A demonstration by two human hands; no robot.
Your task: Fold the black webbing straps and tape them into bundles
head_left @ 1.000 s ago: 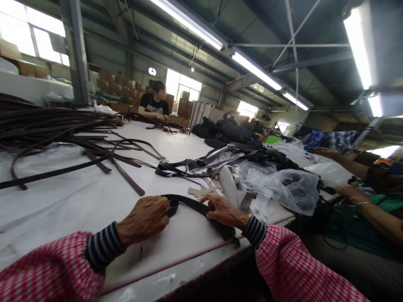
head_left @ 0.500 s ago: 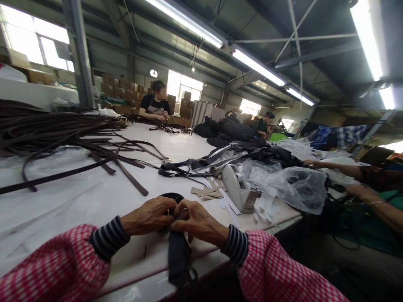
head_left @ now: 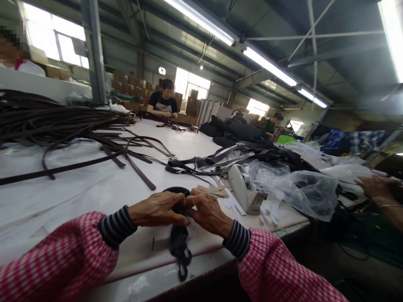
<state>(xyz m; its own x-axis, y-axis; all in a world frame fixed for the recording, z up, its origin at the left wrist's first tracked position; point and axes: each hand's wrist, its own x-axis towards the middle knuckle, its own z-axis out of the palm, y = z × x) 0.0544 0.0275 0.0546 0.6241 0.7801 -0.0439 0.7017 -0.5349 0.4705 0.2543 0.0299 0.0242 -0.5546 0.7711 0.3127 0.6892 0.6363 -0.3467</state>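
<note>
Our left hand (head_left: 160, 208) and right hand (head_left: 210, 210) are pinched closed round one black strap (head_left: 176, 189), curled but unfinished, we reckon; loose brown straps (head_left: 59, 123) lie at 10 o'clock.

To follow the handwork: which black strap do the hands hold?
The black strap between left hand and right hand, its snap hook near the table edge; other black straps lie farther back.

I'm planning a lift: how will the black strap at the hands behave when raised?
The black strap should bend easily, since its far part curves in an arc. The clip at its near end may swing or snag, as it ends in a curved hook.
</note>
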